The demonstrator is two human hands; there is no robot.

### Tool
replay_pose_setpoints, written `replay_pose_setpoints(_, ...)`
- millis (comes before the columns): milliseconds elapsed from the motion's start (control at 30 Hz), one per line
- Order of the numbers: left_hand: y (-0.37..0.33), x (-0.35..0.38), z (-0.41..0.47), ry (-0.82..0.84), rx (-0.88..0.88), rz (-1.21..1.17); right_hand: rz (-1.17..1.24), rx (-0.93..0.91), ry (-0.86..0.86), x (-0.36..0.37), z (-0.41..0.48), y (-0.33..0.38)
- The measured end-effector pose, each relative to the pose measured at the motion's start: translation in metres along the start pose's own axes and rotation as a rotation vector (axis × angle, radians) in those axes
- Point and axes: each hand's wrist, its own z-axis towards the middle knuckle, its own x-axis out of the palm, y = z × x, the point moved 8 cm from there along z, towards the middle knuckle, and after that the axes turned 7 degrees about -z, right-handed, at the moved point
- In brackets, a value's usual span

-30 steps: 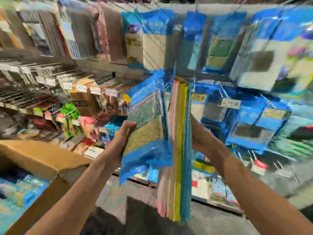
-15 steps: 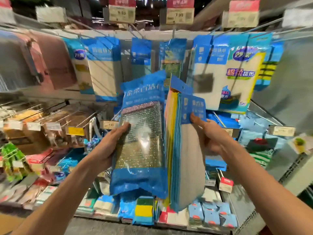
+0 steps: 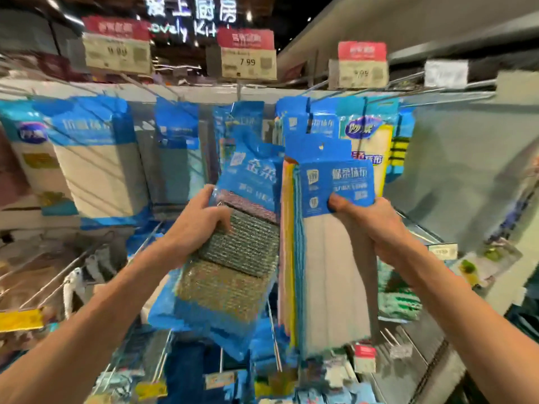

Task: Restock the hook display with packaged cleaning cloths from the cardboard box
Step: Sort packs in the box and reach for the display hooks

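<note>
Display: the hook display (image 3: 423,86) fills the far side, with wire hooks jutting toward the near side in an upper row and a lower row.
Price tags: three red-topped price tags (image 3: 248,62) stand above the upper row; the middle one reads 7.99, the others are blurred.
Sign: a lit sign (image 3: 191,13) glows far above the tags.
Hanging packs: hanging packs (image 3: 99,170) with blue headers fill the upper row, white cloths at far left, grey in the middle, a yellow-edged one at right.
Left hand: the left hand (image 3: 201,225) is raised before the middle of the display.
Left grip: clamped on the left edge of a scrub pad pack (image 3: 242,252), the thumb lying across its front.
Scrub pad pack: blue wrapper showing purple, green-grey and gold pads; it tilts, its top leaning right.
Right hand: the right hand (image 3: 370,225) is raised at the same height, just right of centre.
Right grip: clamped on the blue header card of a cloth pack (image 3: 335,263), the thumb pressed on the card's lower front.
Cloth pack: a thick bundle hanging upright, grey cloth in front, blue, yellow and pink edges along its left side; it sits just beside the scrub pad pack, its hanging tab up near the right-hand hanging packs. Whether it is on a hook, I cannot tell.
Lower hooks: lower hooks (image 3: 58,272) at left carry blurred goods.
</note>
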Motion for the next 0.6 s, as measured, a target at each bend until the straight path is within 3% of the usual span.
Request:
replay_pose_setpoints(267,-0.040,0.001,0.065,-0.065,0.273,0.501,0.026,-0.053,-0.097,-0.044,0.034,0.017)
replay_pose_setpoints(367,-0.052,0.008,0.079,0.070,0.363,0.575,0.026,-0.051,-0.084,-0.056,0.043,0.016)
replay_pose_setpoints(467,-0.051,0.015,0.091,0.221,0.323,0.539,-0.034,-0.114,-0.044,-0.061,0.053,0.020)
replay_pose_setpoints(600,-0.059,0.025,0.103,0.149,0.389,0.568,-0.082,-0.170,-0.022,-0.073,0.073,0.030)
